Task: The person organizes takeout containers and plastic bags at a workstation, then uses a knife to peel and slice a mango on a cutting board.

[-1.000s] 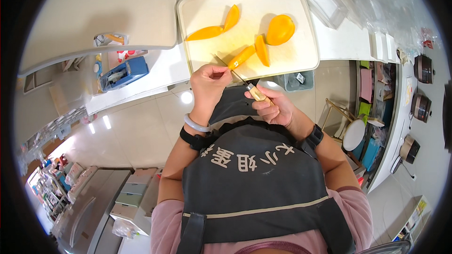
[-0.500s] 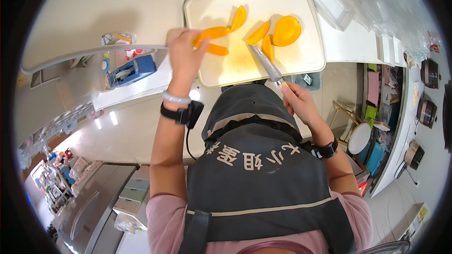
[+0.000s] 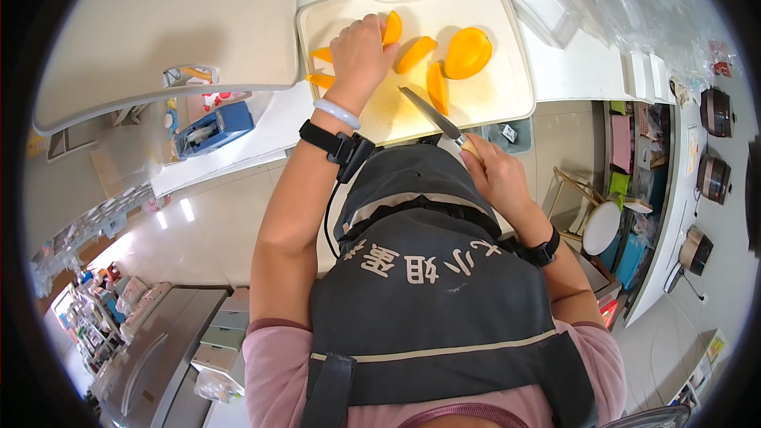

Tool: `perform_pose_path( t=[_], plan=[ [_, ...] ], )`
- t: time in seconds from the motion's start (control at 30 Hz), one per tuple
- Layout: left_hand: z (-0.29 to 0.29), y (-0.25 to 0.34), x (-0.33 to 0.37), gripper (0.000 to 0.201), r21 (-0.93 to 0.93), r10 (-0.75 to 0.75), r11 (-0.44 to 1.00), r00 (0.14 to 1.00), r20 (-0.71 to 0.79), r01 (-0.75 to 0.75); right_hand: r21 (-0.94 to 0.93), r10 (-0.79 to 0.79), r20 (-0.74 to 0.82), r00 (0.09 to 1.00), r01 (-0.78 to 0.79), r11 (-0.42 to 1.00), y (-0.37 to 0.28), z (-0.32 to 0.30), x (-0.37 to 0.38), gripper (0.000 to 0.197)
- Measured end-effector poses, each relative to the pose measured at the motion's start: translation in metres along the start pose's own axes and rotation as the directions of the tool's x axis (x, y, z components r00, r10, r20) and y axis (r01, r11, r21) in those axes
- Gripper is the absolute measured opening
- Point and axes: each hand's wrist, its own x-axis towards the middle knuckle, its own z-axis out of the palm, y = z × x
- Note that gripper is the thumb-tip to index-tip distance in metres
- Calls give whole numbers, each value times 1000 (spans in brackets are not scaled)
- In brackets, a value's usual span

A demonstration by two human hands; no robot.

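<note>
With our right hand (image 3: 495, 178) gripping the knife (image 3: 432, 115) and our left hand (image 3: 361, 51) closed over orange wedges (image 3: 416, 53) on the cutting board (image 3: 491, 103), we judge a slippery piece could slide, bringing fingers under the blade.

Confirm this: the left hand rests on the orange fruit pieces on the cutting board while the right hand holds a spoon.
Not quite. In the head view the right hand holds a knife, not a spoon. The rest stands: the left hand rests on the orange fruit pieces on the cutting board.

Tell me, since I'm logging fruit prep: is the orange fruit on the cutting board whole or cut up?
Cut up: several orange fruit pieces lie apart on the cutting board.
</note>
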Motion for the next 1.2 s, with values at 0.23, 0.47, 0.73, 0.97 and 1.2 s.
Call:
perform_pose_path(
  t=[0.23,0.47,0.73,0.97,1.2],
  plan=[
    [11,-12,5,28,-111,77,990,995,-63,-84,6,9,6,1000,-9,1000,0,4,2,29],
    [-22,-27,-53,21,-353,-23,936,1000,-11,17,85,33,-54,998,-29,996,6,10,3,26],
    [2,-15,-122,15,-708,-302,649,948,98,279,358,316,118,941,-337,870,-3,9,4,25],
    [3,-11,-123,17,-731,-272,652,962,26,204,426,351,175,920,-392,815,-6,17,3,24],
    [7,-10,-124,16,-773,-315,586,947,62,245,327,237,60,970,-243,913,-6,22,4,25]
  ],
)
